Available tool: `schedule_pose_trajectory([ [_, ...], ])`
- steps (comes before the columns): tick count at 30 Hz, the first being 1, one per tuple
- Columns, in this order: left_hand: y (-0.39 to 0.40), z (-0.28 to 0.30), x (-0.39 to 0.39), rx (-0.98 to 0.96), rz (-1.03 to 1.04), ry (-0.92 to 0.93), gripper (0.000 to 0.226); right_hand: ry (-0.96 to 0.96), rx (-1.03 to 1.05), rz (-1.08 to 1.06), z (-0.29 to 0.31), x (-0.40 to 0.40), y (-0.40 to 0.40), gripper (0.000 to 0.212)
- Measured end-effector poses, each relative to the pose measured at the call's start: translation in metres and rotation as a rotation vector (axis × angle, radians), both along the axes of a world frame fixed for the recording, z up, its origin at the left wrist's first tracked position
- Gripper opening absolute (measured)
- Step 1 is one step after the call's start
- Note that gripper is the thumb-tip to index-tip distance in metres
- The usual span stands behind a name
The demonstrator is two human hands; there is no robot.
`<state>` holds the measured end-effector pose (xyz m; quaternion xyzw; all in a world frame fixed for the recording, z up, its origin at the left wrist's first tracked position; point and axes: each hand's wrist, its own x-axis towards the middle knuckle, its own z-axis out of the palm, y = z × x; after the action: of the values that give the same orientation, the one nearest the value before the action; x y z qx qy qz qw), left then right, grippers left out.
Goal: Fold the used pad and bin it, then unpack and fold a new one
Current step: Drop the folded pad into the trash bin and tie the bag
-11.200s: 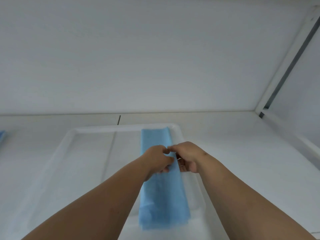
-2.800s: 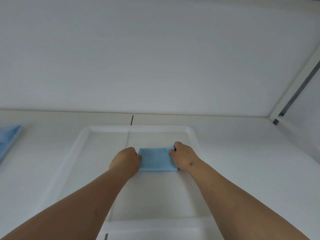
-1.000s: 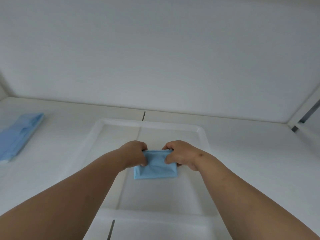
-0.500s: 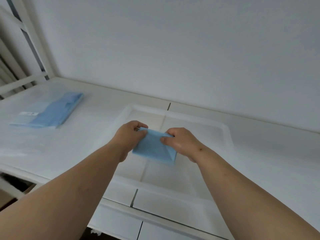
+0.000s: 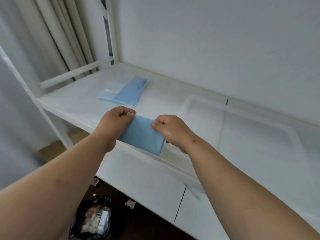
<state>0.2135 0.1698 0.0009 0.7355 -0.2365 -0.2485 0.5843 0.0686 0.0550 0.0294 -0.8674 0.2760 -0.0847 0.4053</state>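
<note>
Since half a second ago the view has swung left and down, and the folded blue pad (image 5: 143, 135) has come off the tray (image 5: 256, 135); I now have it in the air over the front edge of the shelf (image 5: 83, 104). My left hand (image 5: 115, 123) pinches its left top corner, fingers curled round the edge. My right hand (image 5: 170, 130) grips the right top corner, thumb and fingers closed on the fabric. It hangs between them as a compact rectangle, tilted, lower corner pointing down right. Well apart on the shelf's left part lies the packaged new pad (image 5: 124, 92), flat, with a white label near its left end. Below on the dark floor sits a bin with a black bag (image 5: 94, 219) holding mixed rubbish; contents too blurred to name. Beige curtains (image 5: 57, 35) hang at far left.
</note>
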Motion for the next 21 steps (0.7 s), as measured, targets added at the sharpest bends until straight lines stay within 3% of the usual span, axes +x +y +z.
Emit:
schedule_pose_trajectory([
  [2, 0.043, -0.005, 0.026, 0.034, -0.021, 0.097, 0.039, 0.006, -0.006, 0.059, -0.005, 0.031, 0.034, 0.021],
  [4, 0.079, -0.014, 0.045, 0.077, -0.035, 0.129, 0.049, 0.014, 0.014, 0.098, -0.017, 0.055, 0.063, 0.02],
  [16, 0.203, -0.11, 0.094, 0.353, 0.311, 0.222, 0.002, 0.342, 0.237, 0.294, -0.119, 0.127, 0.155, 0.018],
  [21, 0.215, -0.153, 0.094, 0.37, 0.34, 0.353, 0.009, 0.441, 0.268, 0.3, -0.156, 0.14, 0.155, 0.017],
])
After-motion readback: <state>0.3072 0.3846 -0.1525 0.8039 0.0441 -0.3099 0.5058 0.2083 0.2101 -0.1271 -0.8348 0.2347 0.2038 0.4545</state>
